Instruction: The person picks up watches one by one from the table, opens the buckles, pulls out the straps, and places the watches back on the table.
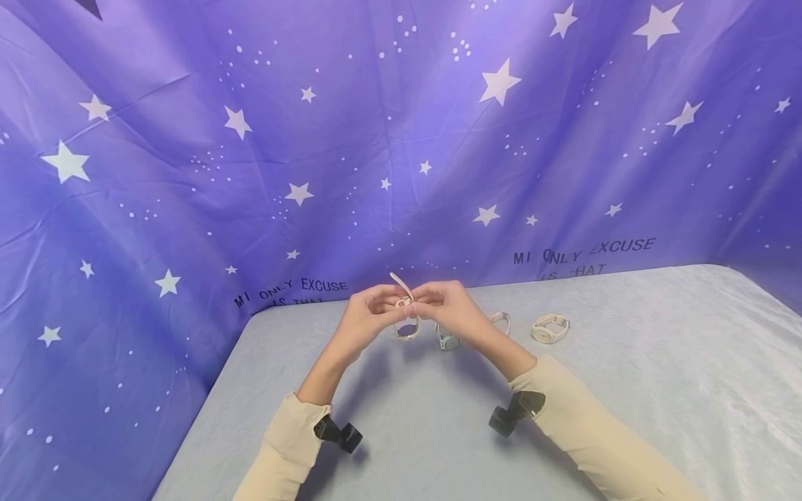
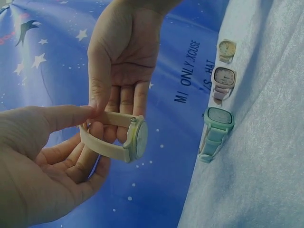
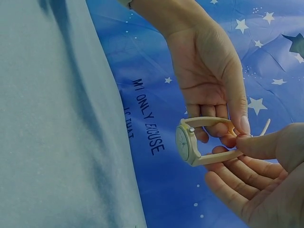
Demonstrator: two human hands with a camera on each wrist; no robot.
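Both hands hold a cream wristwatch (image 1: 407,332) up over the far part of the table, dial end hanging down. My left hand (image 1: 365,321) pinches the strap near its fastening between thumb and fingers. From the other side my right hand (image 1: 452,304) pinches the same spot, the thumbs meeting there. The strap forms a loop, and one thin strap end sticks up past the fingers in the head view. In the left wrist view the round dial (image 2: 141,140) and side crown (image 2: 133,119) face away from the hands. Fingers hide the buckle.
On the table (image 1: 651,390) lie a mint-green watch (image 2: 219,118), a pale pink square watch (image 2: 223,77) and a cream round watch (image 1: 550,329), in a row right of the hands. A purple star-printed cloth (image 1: 388,139) hangs behind the table's far edge.
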